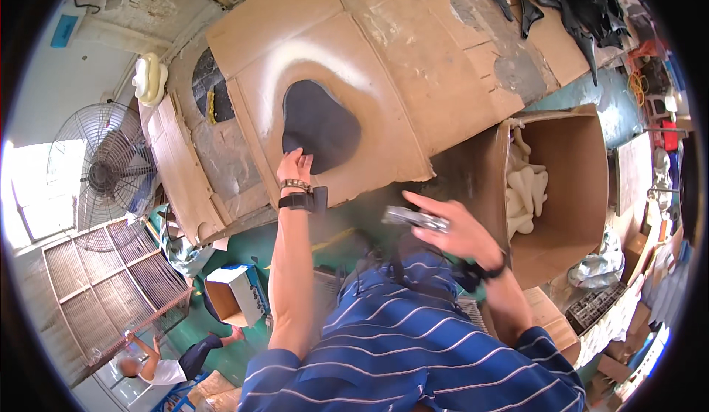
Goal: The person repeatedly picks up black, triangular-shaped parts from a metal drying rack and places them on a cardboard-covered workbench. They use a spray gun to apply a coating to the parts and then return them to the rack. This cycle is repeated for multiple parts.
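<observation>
A dark, rounded flat sheet [321, 124] lies on the cardboard-covered table, inside a whitish sprayed outline. My left hand [295, 167] pinches its near edge, fingers closed over the rim. A beaded bracelet and a black band circle that wrist. Away from the table's near edge, my right hand [461, 231] is wrapped round a silver metal tool that looks like a spray gun [416, 218]. Its index finger stretches along above the tool, and slight motion blur hides the tool's details.
An open cardboard box [557, 242] holding several cream foot-shaped forms stands at the right. Black limp pieces [561, 6] are heaped at the table's far right. A large fan [103, 172] stands left; beyond the table sits another person [166, 364] at lower left.
</observation>
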Tool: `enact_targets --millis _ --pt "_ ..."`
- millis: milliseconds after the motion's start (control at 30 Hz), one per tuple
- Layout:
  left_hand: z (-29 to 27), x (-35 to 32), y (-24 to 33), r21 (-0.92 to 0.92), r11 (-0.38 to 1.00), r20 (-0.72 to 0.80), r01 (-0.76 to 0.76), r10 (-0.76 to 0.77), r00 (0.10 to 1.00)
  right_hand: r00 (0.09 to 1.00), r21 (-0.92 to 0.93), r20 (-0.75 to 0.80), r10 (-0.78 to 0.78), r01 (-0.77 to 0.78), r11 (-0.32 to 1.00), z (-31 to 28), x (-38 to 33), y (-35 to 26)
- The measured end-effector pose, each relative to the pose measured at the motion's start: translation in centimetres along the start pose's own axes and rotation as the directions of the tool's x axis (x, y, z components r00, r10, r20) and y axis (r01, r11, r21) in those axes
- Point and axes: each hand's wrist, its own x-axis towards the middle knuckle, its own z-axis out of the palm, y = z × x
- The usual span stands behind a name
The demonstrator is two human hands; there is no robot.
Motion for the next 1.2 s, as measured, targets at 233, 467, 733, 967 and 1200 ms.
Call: enact_targets --millis 233,467,733,967,1200 --pt "6.9 -4.4 3.2 -0.010 0.991 0.278 0.131 -0.123 0.953 0.916 0.039 0.381 0.124 -0.150 0.988 5.4 20.5 7.1" --pt "10.6 -2.5 4.0 -0.184 0.970 0.266 0.159 -0.106 0.958 0.954 -0.026 0.246 0.170 -0.169 0.985 5.5 27.6 9.6" --pt "20.1 2.3 10.7 -0.344 0.937 0.292 0.067 0.039 0.956 0.926 -0.102 0.267 0.268 -0.249 0.963 5.2 27.2 8.1" --pt "23.1 2.6 17.7 -0.456 0.887 0.387 -0.077 0.275 0.880 0.881 -0.011 0.353 0.315 -0.332 0.943 5.0 27.4 8.0" --pt "14.8 -5.0 19.9 -0.619 0.783 0.396 -0.068 0.385 0.834 0.938 -0.103 0.244 0.244 -0.225 0.969 5.9 27.7 9.1"
